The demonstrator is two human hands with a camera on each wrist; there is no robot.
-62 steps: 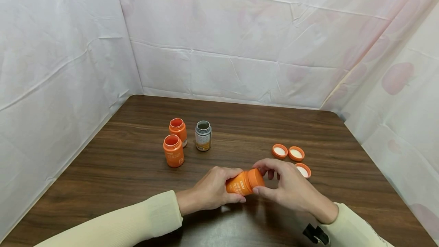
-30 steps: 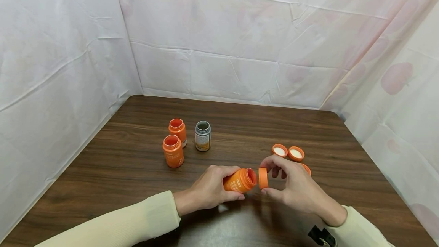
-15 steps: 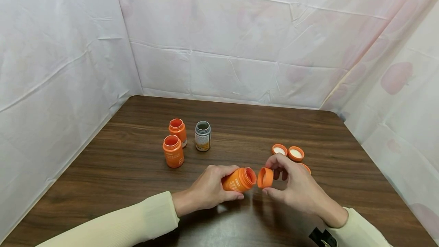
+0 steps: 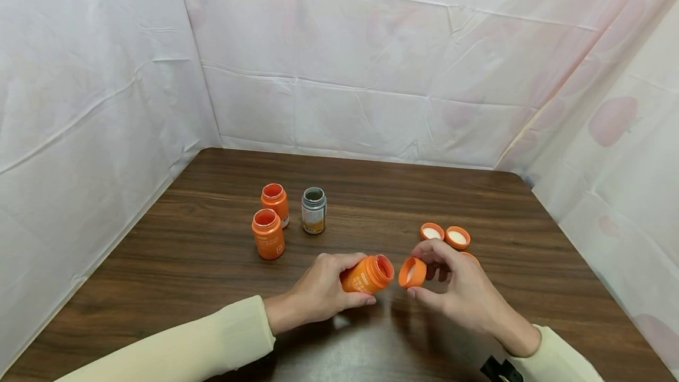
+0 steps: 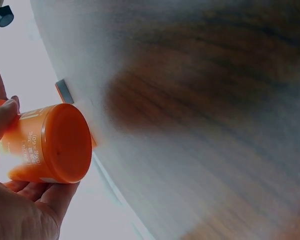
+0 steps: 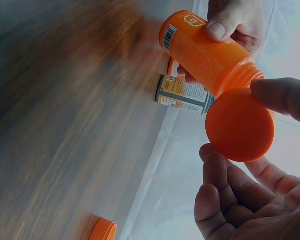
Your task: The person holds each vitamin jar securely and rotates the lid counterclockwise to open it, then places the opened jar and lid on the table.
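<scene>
My left hand point(image 4: 325, 287) grips an orange bottle point(image 4: 366, 276) with white lettering, tilted so its uncapped mouth faces right. In the left wrist view the base of this bottle point(image 5: 65, 142) shows, fingers and thumb wrapped round its side. Just right of the mouth, my right hand point(image 4: 464, 287) pinches an orange screw cap point(image 4: 412, 272) between thumb and fingers, its hollow inside turned toward the bottle. From the right wrist, the flat top of the cap point(image 6: 240, 125) faces the camera and overlaps the bottle's threaded neck.
Two uncapped orange bottles point(image 4: 267, 234) and a grey one point(image 4: 315, 211) stand upright at the left on the brown wooden table point(image 4: 212, 287). Orange caps lie inside-up beyond my right hand, one cap point(image 4: 458, 237) fully visible, another partly hidden. White cloth point(image 4: 329, 63) surrounds the table.
The cap has come off the bottle and moved right in my right hand, then turned to show its inside. The left hand has shifted slightly left with the bottle.
</scene>
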